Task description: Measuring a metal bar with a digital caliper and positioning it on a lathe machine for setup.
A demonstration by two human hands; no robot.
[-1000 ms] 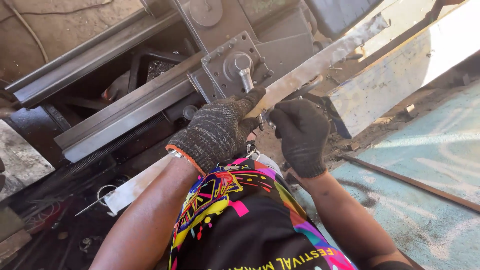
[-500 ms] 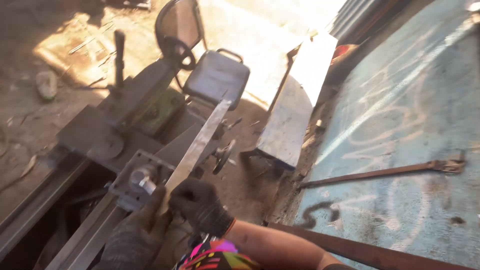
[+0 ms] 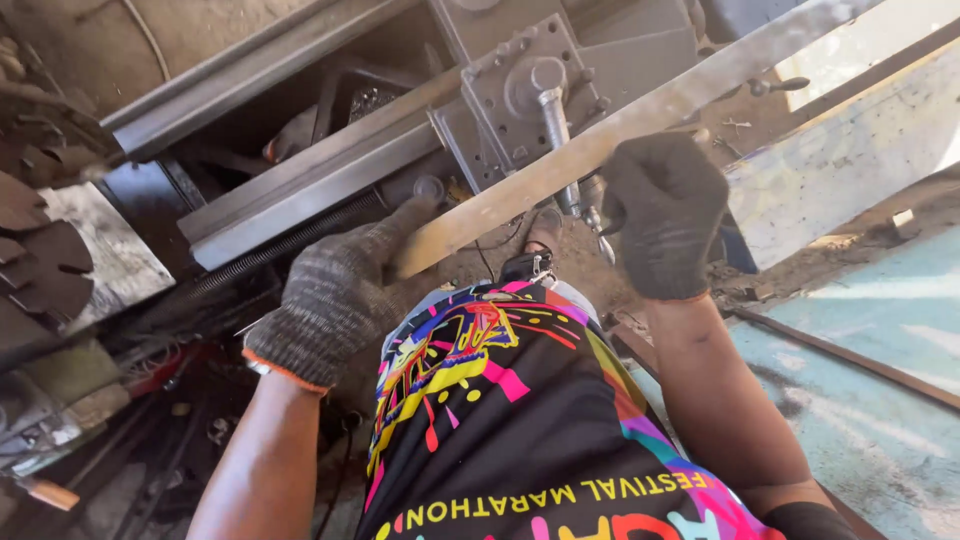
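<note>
A long flat metal bar [image 3: 640,120] runs on a slant across the middle of the view, its long axis rising from lower left to upper right, with the near end pointing down toward the person's left side and the far end passing out of the frame at the top right. The left hand [image 3: 340,290], in a grey knit glove with an orange cuff, has its fingers curled around the bar's lower end. The right hand [image 3: 665,215], in a dark glove, is closed on the bar farther up, though how firmly its fingers clamp cannot quite be seen. Just behind the bar sits a grey machine housing [image 3: 525,80] with a metal lever [image 3: 555,125].
</note>
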